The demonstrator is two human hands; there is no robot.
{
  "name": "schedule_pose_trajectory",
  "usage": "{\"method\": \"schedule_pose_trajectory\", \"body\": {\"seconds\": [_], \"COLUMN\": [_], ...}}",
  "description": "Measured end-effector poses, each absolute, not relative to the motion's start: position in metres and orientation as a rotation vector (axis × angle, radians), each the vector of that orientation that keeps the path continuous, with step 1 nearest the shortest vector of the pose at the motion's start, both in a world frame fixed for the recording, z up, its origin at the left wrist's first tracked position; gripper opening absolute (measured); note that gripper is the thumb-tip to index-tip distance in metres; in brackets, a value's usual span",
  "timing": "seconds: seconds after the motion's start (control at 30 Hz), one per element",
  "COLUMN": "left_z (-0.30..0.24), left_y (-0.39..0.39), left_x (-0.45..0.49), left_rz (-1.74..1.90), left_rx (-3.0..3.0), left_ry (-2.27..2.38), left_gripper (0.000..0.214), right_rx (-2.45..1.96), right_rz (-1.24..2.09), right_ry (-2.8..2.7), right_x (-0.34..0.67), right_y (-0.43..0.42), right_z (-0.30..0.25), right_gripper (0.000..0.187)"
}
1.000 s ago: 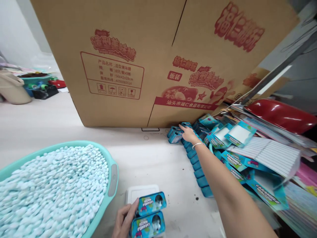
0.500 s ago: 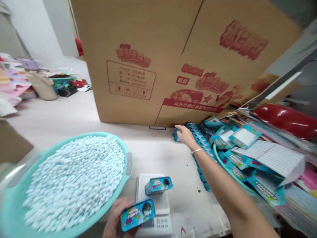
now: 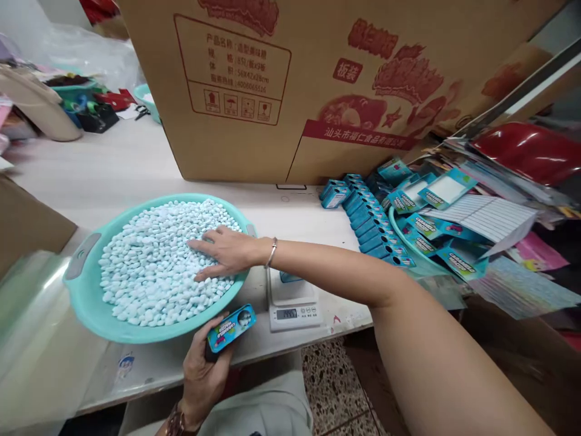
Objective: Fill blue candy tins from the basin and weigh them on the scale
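Observation:
My left hand [image 3: 204, 369] grips a small blue candy tin [image 3: 230, 327] at the table's front edge, just below the teal basin [image 3: 84, 290]. My right hand [image 3: 223, 251] lies flat with fingers spread on the pale blue-white candies [image 3: 154, 260] that fill the basin. A white digital scale [image 3: 293, 303] stands right of the basin, under my right forearm. Another blue tin on its platform is mostly hidden by the arm. A row of blue tins [image 3: 370, 221] runs along the table to the right.
A big cardboard carton [image 3: 290, 79] with red print stands behind the basin. Printed blue cards and paper sheets [image 3: 454, 224] pile up at right beside a red glossy object [image 3: 531, 148]. Clear plastic film [image 3: 31, 339] drapes at left. Clutter sits at far left back.
My right hand left the row of tins at the right and came across onto the candies in the basin. My left hand with its tin dropped to the table edge. The camera tilted down.

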State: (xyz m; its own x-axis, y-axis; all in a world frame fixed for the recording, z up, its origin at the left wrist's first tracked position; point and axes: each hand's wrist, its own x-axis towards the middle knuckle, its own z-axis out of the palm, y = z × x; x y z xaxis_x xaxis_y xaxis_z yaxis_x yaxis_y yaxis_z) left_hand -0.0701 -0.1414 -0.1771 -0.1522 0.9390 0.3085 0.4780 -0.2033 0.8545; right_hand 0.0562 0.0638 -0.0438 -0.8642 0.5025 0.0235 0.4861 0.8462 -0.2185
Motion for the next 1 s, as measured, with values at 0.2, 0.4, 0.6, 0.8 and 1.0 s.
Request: {"method": "schedule_pose_trajectory", "body": {"seconds": [0.2, 0.4, 0.6, 0.8, 1.0], "left_z": [-0.187, -0.184, -0.184, -0.181, -0.179], "left_y": [-0.138, -0.139, -0.139, -0.146, -0.178], "left_x": [-0.059, -0.059, -0.056, -0.061, -0.078], "left_rz": [1.252, 1.137, 1.103, 1.153, 1.395], "left_rx": [1.506, 1.375, 1.389, 1.449, 1.476], "left_ry": [1.758, 1.641, 1.584, 1.644, 1.769], "left_gripper": [0.047, 0.046, 0.041, 0.059, 0.063], "right_rx": [-0.887, -1.032, -1.103, -1.139, -0.867], "right_rz": [0.337, 0.526, 0.457, 1.184, 2.252], "right_ry": [-2.864, -2.761, -2.710, -2.273, -0.595], "right_x": [0.034, 0.028, 0.024, 0.011, 0.011], "right_y": [0.069, 0.069, 0.043, 0.070, 0.085], "right_z": [-0.056, -0.055, -0.051, -0.042, -0.013], "right_gripper": [0.035, 0.026, 0.047, 0.013, 0.009]}}
